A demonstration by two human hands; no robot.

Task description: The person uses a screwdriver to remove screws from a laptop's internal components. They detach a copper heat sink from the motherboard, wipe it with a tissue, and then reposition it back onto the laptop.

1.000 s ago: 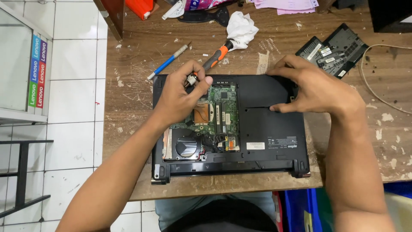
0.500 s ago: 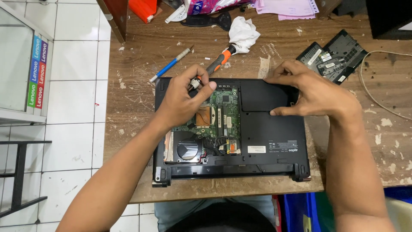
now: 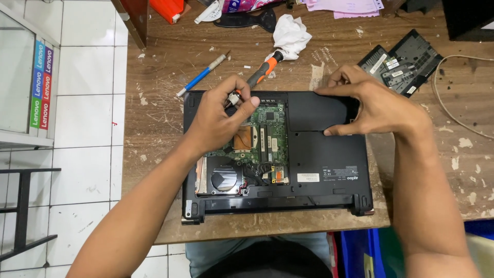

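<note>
While the laptop [image 3: 309,154] lies bottom-up on the wooden counter [image 3: 164,128], near its front edge, we work on it with both hands. Our left hand [image 3: 221,121] rests over the opened bay at the laptop's left side, where the green board [image 3: 270,139] and the round fan [image 3: 225,180] lie exposed. Its thumb and forefinger are pressed together, pinching a small metal part [image 3: 234,98] at the laptop's rear edge; we cannot tell what kind of part it is. Our right hand [image 3: 378,105] lies on the laptop's right rear portion with the fingers spread: the forefinger runs along the rear edge of a black cover panel [image 3: 314,110] and the thumb presses the panel's right side.

Behind the laptop, an orange-handled screwdriver [image 3: 260,74] lies on the counter just beside the left hand, its tip hidden by the fingers. A blue pen [image 3: 201,75] lies farther left. A crumpled white cloth [image 3: 290,36] sits behind the screwdriver. A removed black cover [image 3: 406,64] lies beyond the right hand.
</note>
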